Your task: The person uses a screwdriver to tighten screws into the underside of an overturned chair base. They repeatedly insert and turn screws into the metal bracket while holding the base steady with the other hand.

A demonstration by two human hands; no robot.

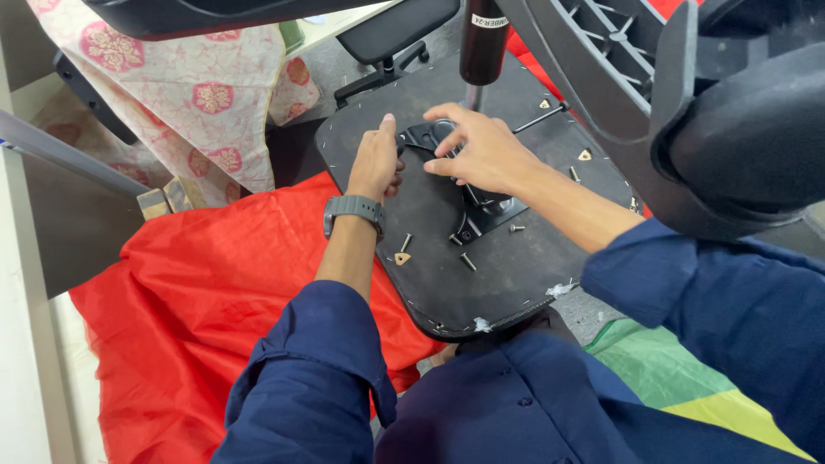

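Observation:
An upturned black chair seat (516, 275) lies in front of me on a red cloth (198, 292). A black metal mechanism plate (481, 210) sits on its underside. My left hand (375, 163), with a grey watch on the wrist, is closed on a small dark tool or lever at the plate's left end; what it holds is mostly hidden. My right hand (481, 150) rests on top of the plate, fingers spread and curled over it. Several loose screws (467, 260) lie on the seat just below the plate. A dark gas cylinder (483, 43) rises from the plate's far end.
A black plastic chair back (687, 94) looms at the upper right, close to my right arm. A floral cloth (206, 94) covers something at the upper left. A chair base with castors (387, 60) stands behind the seat. A green and yellow cloth (687, 378) lies at the lower right.

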